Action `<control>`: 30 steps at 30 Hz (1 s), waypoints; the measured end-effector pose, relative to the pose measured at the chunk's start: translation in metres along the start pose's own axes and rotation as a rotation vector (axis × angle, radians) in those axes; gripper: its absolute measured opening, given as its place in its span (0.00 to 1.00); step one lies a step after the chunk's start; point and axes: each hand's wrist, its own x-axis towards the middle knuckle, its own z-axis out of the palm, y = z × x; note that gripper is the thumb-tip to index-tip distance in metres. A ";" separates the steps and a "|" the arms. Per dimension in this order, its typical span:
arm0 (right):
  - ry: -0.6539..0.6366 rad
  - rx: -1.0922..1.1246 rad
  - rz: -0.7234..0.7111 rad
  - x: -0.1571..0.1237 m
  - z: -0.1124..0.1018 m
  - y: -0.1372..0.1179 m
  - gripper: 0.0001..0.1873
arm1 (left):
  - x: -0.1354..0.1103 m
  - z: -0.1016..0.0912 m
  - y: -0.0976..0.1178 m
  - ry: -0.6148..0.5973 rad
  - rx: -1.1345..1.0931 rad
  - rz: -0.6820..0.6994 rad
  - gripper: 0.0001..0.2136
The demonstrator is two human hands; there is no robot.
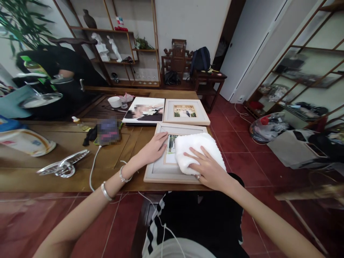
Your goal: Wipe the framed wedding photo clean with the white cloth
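Note:
A pale framed picture (156, 171) lies face up at the table's near edge. My left hand (153, 148) rests flat on its left side, fingers stretched toward the small photo (171, 145) in the middle. My right hand (208, 166), wearing a ring, presses a folded fluffy white cloth (200, 141) onto the right part of the frame, with its fingers spread over the cloth. The cloth covers part of the photo and the frame's right side. Behind lie a second light frame (169, 111) with a photo and a white-and-black picture panel (150, 102).
On the wooden table (131, 143) are a silver winged ornament (64, 165), a phone-like blurred object (109, 130) with a white cable, a plastic-wrapped pack (27, 141) and a white cup (114, 101). A person in black (80, 68) sits behind pots at the left.

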 end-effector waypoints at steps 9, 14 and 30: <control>0.038 -0.051 -0.001 -0.002 0.001 -0.003 0.24 | 0.008 -0.002 0.004 0.002 0.102 0.001 0.21; 0.127 -0.147 0.172 0.012 -0.005 0.019 0.28 | -0.001 0.005 0.003 0.049 0.057 -0.010 0.21; -0.009 -0.218 0.139 0.038 -0.001 0.025 0.39 | -0.008 0.015 0.003 0.030 0.028 -0.069 0.22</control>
